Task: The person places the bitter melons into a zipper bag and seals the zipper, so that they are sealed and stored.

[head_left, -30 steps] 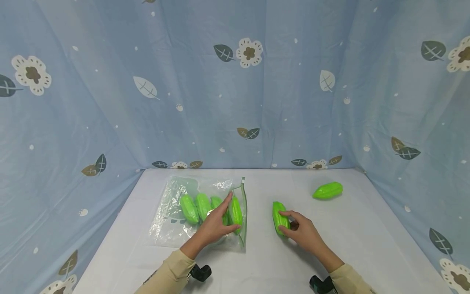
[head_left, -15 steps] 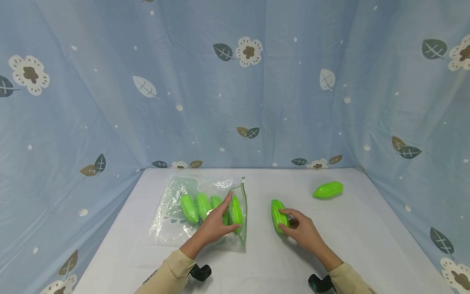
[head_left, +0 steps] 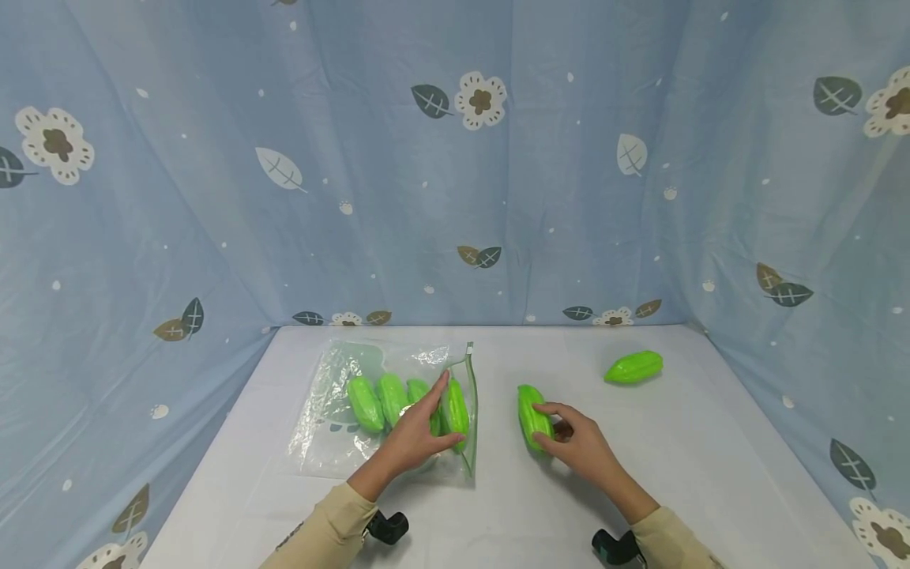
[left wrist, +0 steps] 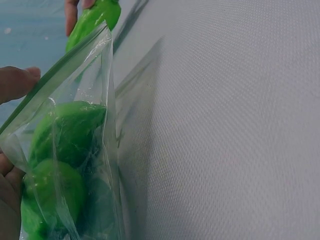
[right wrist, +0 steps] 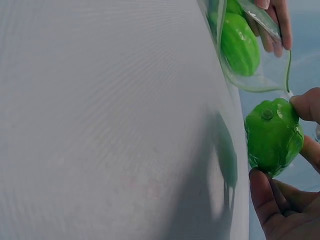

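A clear zip bag (head_left: 320, 442) with a green-edged mouth lies on the left, several bright green ridged vegetables (head_left: 366, 405) inside it. My left hand (head_left: 415, 435) rests at the mouth, thumb and fingers spread apart along the two rims. In the left wrist view, that thumb (left wrist: 20, 82) touches the green zip edge. Right of the mouth, my right hand (head_left: 579, 446) holds another green ridged vegetable (head_left: 535, 417) between thumb and fingers. The right wrist view shows its round end (right wrist: 274, 137) gripped near the bag's opening. Whether it touches the table is unclear.
One more green vegetable (head_left: 634, 367) lies at the table's back right. The white table (head_left: 498, 521) is walled by blue curtains (head_left: 455, 197) with flowers and leaves. Black wrist cameras (head_left: 387, 527) sit under both forearms.
My right hand has moved slightly left toward the bag, carrying the green ridged vegetable with it. The left hand and the bag have stayed put.
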### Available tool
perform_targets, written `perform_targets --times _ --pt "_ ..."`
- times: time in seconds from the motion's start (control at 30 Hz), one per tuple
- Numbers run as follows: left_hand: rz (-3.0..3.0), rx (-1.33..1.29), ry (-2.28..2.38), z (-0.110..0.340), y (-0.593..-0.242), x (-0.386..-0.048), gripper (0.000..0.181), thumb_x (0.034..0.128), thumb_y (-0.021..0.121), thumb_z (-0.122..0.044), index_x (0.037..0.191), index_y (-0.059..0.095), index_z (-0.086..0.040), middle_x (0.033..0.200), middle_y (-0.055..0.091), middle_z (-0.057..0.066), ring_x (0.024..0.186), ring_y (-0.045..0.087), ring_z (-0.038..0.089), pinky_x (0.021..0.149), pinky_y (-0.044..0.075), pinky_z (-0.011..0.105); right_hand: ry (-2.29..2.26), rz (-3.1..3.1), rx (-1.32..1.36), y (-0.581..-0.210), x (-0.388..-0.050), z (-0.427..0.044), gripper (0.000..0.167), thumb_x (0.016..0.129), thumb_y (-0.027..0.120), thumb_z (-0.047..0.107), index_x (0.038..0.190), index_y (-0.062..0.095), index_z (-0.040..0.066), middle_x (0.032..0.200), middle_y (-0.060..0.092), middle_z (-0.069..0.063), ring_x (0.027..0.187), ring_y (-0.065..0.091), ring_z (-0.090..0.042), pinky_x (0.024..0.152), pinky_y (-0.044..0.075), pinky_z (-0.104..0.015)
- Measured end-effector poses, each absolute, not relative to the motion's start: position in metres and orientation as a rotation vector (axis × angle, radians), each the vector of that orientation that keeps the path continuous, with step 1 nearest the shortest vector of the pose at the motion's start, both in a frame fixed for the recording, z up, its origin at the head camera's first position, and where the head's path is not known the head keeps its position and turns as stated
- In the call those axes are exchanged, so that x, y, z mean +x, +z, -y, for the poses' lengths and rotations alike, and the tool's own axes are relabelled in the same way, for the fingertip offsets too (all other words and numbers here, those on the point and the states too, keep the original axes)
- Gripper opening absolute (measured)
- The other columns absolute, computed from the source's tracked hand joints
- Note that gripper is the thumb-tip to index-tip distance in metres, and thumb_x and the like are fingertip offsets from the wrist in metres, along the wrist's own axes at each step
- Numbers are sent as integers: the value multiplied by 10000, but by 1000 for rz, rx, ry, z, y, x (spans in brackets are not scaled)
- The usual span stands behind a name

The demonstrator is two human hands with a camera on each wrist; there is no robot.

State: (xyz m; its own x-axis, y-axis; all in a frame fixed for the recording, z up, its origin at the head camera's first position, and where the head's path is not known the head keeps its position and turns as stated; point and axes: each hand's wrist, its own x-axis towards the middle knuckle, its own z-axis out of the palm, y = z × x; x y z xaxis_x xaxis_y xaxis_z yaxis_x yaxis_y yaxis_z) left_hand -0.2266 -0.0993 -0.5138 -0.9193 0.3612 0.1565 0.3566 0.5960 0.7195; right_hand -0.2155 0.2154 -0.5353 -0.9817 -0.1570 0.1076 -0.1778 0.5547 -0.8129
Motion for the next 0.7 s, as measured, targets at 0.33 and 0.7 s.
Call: perform_targets --times 0.33,0.7 --pt "-2803 616 1250 99 -513 -227 1072 835 847 -327 1644 173 -126 1630 327 125 1451 376 370 1154 365 534 1478 2727 395 -534 -217 -210 481 867 831 235 1317 670 184 1279 652 -100 862 631 -140 711 557 -263" --pt "-2783 609 1271 100 -516 -227 1076 837 849 -321 1650 162 -159 1631 324 126 1444 387 372 1145 378 536 1515 2664 628 -529 -218 -202 469 895 809 232 1328 660 132 1372 615 -144 928 655 -194 806 589 -353"
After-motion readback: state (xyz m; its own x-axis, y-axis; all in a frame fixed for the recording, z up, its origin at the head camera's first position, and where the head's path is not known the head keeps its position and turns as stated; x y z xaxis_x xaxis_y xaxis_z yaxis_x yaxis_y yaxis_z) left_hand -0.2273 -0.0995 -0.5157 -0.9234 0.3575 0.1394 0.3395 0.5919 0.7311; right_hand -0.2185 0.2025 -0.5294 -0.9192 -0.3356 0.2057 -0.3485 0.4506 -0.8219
